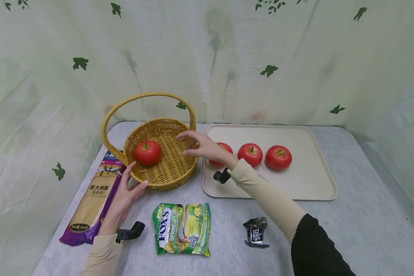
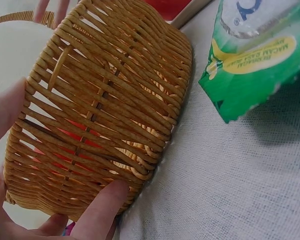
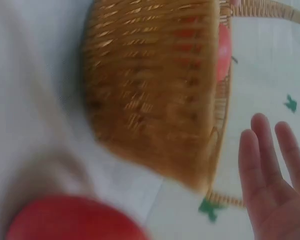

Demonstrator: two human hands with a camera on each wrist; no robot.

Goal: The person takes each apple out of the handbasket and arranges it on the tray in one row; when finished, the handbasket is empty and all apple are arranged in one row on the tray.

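Observation:
A round wicker basket (image 1: 165,184) with a tall hooped handle stands at the left back of the table, and one red apple (image 1: 148,153) lies inside it. My left hand (image 1: 127,195) holds the basket at its near left side. In the left wrist view, fingers reach its rim, while another fingertip (image 2: 112,192) presses low on the woven wall. Over the basket's right side is my right hand (image 1: 201,145), its fingers loosely bent and nothing between them. Three more apples, among them the middle apple (image 1: 250,155), lie on a cream tray (image 1: 307,180); my right wrist partly covers the leftmost.
A purple pack of spaghetti (image 1: 93,195) lies left of the basket, partly behind my left hand. In front are a green Fox's candy bag (image 1: 182,229) and a small black packet (image 1: 256,232). A pale leaf-patterned curtain (image 1: 227,57) hangs behind the table.

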